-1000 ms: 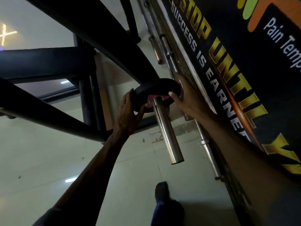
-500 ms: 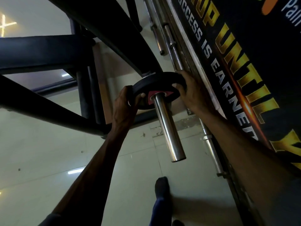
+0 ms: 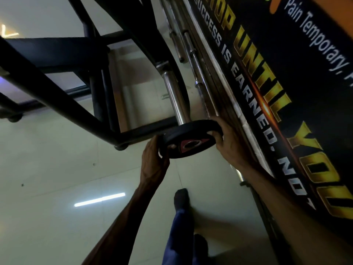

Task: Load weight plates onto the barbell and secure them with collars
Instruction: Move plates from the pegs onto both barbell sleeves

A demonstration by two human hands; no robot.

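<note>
While the weight plate [image 3: 189,139] sits at the outer tip of the barbell sleeve [image 3: 174,96], loading appears underway; next it likely needs pushing inward along the sleeve. Left hand [image 3: 153,161] and right hand [image 3: 226,144] clasp its opposite rims, above the floor [image 3: 57,178].

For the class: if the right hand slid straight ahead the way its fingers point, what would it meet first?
The right hand already grips the weight plate, so the plate blocks it first; beyond lies the barbell sleeve, though depth is uncertain.
</note>
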